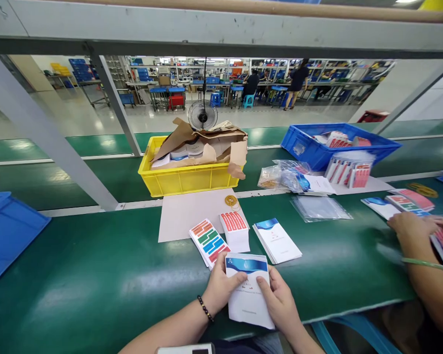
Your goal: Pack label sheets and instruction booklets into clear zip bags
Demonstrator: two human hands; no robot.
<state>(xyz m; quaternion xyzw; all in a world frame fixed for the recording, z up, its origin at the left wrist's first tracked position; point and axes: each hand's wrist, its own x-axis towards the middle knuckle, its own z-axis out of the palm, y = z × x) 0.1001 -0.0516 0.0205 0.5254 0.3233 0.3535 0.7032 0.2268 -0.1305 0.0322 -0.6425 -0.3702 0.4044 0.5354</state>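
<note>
Both my left hand (223, 284) and my right hand (278, 297) grip a white booklet with a blue wave band (248, 300), one at each side, thumbs on its front. Whether more sheets lie behind it I cannot tell. Just beyond it on the green table (140, 265) lie a fanned stack of cards with coloured stripes (209, 241) and a block of red-and-white cards (235, 228). A stack of similar blue-and-white booklets (276, 241) rests to the right of these. Yellow rubber bands (231, 200) sit on a pale sheet (180, 216).
Across the table stand a yellow bin (192, 179) of booklets and torn brown paper and a blue bin (339, 142) of card packs. Clear plastic bags (321, 207) lie at right. A co-worker's hands (413, 231) handle cards there. Another blue bin (11, 231) is at left.
</note>
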